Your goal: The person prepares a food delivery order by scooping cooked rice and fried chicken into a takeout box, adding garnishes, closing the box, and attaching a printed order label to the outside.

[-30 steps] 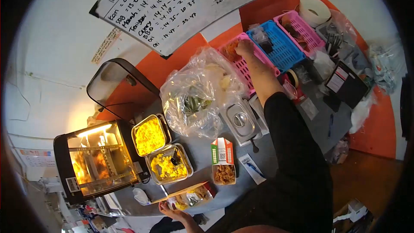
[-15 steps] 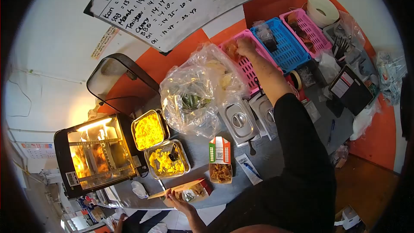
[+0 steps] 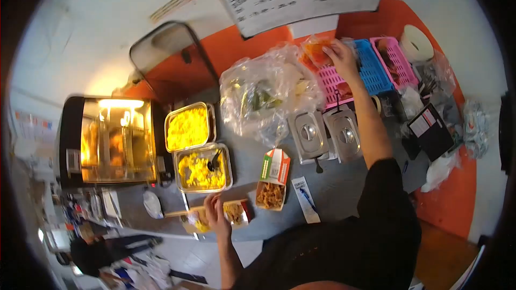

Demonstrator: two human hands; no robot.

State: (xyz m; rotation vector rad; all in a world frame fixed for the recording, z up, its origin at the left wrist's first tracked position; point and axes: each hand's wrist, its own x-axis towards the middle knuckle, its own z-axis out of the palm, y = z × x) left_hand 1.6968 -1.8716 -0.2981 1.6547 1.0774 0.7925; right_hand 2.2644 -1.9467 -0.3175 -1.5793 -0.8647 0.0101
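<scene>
My right hand [image 3: 343, 58] is closed on a clear plastic packet [image 3: 317, 52] with orange contents, held over the left pink basket [image 3: 334, 81]. My left hand [image 3: 216, 217] grips an open cardboard food box [image 3: 248, 212] at the counter's front edge. Yellow food and brown pieces show inside that box, and part of it is hidden behind my hand. Just right of it stands another open food box [image 3: 278, 159], its lid raised and brown fried pieces inside. Behind my left hand are two metal trays of yellow food, the nearer tray [image 3: 230, 174] with a dark utensil in it.
A lit glass warmer [image 3: 115, 139] stands at left. A large clear plastic bag [image 3: 252, 83], two lidded steel containers [image 3: 310, 138], a blue basket [image 3: 376, 75] and a sachet with a pen [image 3: 305, 200] are on the counter [image 3: 252, 158]. Another person [image 3: 102, 252] is in the background, lower left.
My right hand has lifted the orange packet up out of the pink basket. My left hand has shifted over the food box. The camera view has turned, and more of the background person shows.
</scene>
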